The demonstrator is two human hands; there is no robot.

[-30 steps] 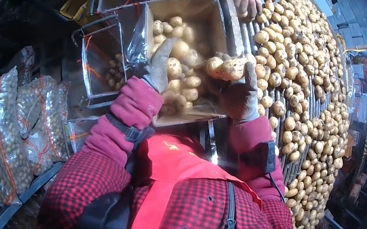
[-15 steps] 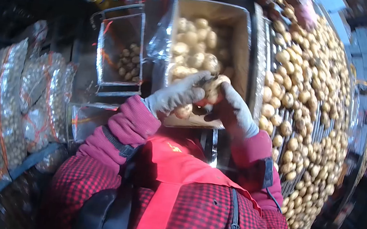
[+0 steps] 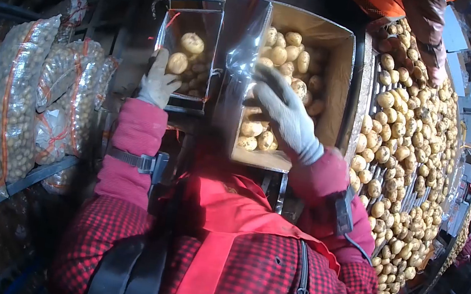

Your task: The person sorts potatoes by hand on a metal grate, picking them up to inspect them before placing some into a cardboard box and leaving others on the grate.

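Observation:
My left hand (image 3: 160, 80), in a pale glove, is at the left edge of the small framed bin (image 3: 216, 47), fingers apart and holding nothing. Two larger potatoes (image 3: 185, 54) are in the bin beside its fingertips, above smaller ones. Over the left part of the lined box (image 3: 335, 92) reaches my right hand (image 3: 283, 106), also gloved, its fingers spread with nothing in them. Potatoes (image 3: 280, 50) lie in the box beneath and around that hand.
Many potatoes (image 3: 405, 154) cover a slatted roller surface on the right. Another person's gloved hand (image 3: 437, 70) is at its far end. Filled clear bags (image 3: 15, 96) stand on the left behind a metal rail (image 3: 17, 184).
Both hands were together over the box, holding potatoes. They have parted, my left hand moving left to the small bin, where two larger potatoes now show. Neither hand holds anything now.

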